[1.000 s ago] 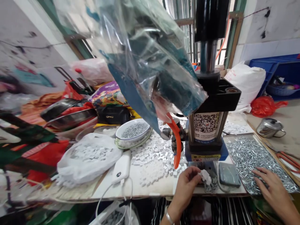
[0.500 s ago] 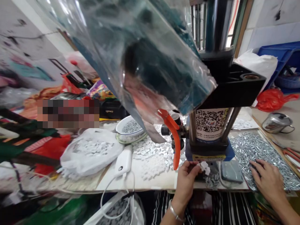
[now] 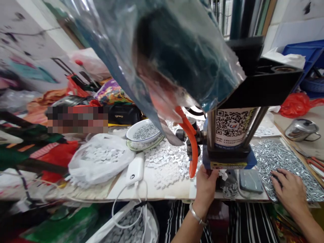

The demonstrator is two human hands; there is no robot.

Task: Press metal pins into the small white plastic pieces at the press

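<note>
My left hand (image 3: 205, 185), with a bracelet at the wrist, is closed in a pinch at the foot of a bench press (image 3: 229, 148). Between its fingertips sits a small white plastic piece (image 3: 223, 174), partly hidden by the thumb and the press. To the right, my right hand (image 3: 288, 189) rests on a heap of small metal pins (image 3: 270, 158), fingers apart and slightly bent. Beside the press base lie a grey rectangular pad (image 3: 250, 181) and a little pile of small metal parts (image 3: 230, 190).
An orange lever (image 3: 193, 148) and clear plastic sheeting (image 3: 162, 60) hang around the press. White pieces (image 3: 167, 158) cover the table to the left, near a power bank (image 3: 135, 168), a white bag (image 3: 101, 158) and a bowl (image 3: 128, 133). A metal mug (image 3: 301, 130) stands right.
My left hand has brought the white piece further in under the press, where more of it is hidden. My right hand stays on the pins. The whole view has shifted slightly.
</note>
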